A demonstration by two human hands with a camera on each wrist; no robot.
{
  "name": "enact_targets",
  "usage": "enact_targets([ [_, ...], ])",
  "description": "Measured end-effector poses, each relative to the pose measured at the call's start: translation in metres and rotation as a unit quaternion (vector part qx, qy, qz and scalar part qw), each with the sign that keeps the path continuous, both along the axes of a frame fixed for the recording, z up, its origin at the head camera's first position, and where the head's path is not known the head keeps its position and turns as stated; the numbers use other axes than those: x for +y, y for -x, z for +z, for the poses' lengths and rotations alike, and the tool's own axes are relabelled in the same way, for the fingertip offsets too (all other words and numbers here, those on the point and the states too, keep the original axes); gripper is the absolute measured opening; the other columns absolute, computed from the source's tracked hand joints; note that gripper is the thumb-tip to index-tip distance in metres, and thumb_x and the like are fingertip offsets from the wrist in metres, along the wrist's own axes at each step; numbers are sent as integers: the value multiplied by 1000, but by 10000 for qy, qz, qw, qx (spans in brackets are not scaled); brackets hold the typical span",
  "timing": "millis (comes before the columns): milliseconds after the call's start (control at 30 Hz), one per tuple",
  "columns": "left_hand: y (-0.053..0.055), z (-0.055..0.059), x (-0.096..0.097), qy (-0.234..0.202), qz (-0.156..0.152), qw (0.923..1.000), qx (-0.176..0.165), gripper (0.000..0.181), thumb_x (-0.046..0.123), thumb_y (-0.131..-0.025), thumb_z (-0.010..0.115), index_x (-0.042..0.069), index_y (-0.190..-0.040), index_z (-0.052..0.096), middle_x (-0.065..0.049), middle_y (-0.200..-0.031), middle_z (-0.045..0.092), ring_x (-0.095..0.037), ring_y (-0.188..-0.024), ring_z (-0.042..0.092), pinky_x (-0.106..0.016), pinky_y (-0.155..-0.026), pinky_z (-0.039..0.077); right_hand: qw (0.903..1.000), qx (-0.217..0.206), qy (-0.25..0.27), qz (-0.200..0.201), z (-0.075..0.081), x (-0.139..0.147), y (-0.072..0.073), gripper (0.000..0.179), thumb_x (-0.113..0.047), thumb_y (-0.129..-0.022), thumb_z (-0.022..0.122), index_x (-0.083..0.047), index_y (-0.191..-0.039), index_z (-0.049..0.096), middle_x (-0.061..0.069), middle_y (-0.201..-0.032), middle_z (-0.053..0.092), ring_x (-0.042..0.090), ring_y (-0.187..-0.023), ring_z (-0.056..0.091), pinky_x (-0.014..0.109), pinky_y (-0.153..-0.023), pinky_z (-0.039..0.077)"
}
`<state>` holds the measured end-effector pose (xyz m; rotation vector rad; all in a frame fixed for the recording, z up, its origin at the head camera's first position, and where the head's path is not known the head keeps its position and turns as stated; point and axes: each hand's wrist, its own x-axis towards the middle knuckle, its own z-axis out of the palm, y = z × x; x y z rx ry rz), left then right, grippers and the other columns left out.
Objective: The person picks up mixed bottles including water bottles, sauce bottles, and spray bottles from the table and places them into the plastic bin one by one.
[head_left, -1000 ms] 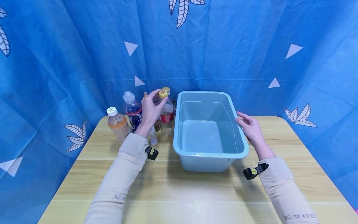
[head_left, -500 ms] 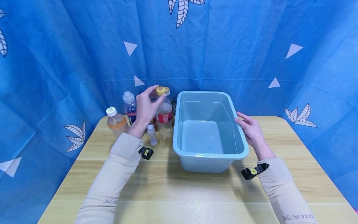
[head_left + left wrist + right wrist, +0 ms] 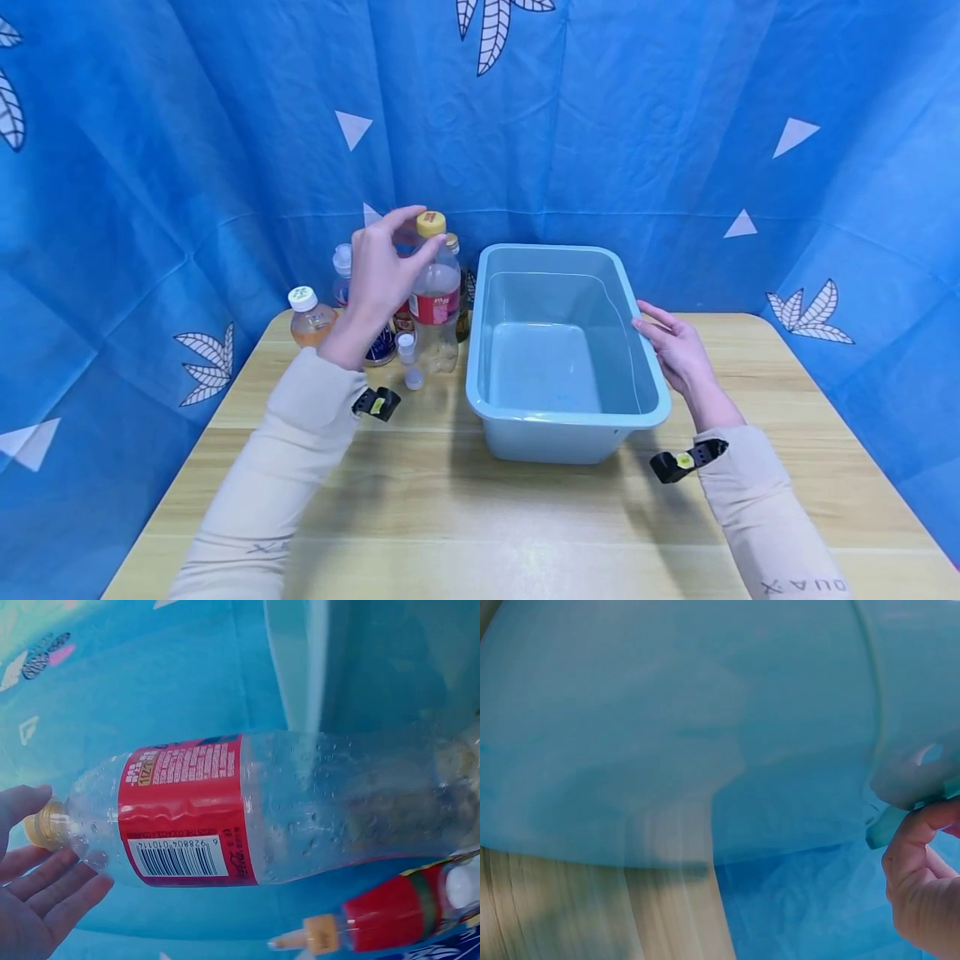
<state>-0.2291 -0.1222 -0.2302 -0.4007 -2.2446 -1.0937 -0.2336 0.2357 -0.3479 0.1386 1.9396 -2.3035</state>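
Left hand (image 3: 377, 265) has its fingers pinched on the yellow cap (image 3: 431, 223) of a Coca-Cola bottle (image 3: 437, 308), just left of the light blue tub (image 3: 547, 439). Right hand's (image 3: 681, 354) fingers are hooked on the tub's right rim, and an orange drink bottle (image 3: 310, 325) sits further left of it

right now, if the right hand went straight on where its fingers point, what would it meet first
The right rim of the blue tub: the right hand grips it, so no gap shows. Past it, probably the tub's open inside, though depth is hard to judge.
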Motion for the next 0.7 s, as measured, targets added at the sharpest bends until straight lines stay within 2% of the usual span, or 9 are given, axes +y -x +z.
enact_targets([
  [100, -5, 9, 2, 87, -13, 10000, 41, 41, 25, -79, 67, 2, -112, 59, -11, -99, 64, -19, -82, 62, -28, -72, 50, 10000, -23, 72, -27, -1, 0, 0, 61, -17, -85, 59, -5, -137, 30, -4, -85, 66, 8, -70, 63, 21, -58, 51],
  [433, -17, 39, 8, 382, 35, 9981, 474, 40, 27, -79, 67, 2, -110, 61, -10, -99, 65, -18, -79, 61, -26, -70, 49, 9993, -72, 360, -67, -3, 1, -1, 59, -15, -86, 58, -7, -138, 31, -2, -83, 67, 10, -66, 63, 22, -56, 51],
  [700, -19, 60, 17, 507, 117, 9980, 366, 43, 33, -80, 65, 6, -113, 60, -6, -102, 64, -14, -81, 61, -21, -72, 46, 9992, -134, 359, -111, -3, 0, 0, 59, -16, -86, 59, -8, -137, 32, -2, -84, 67, 10, -68, 64, 22, -57, 51],
])
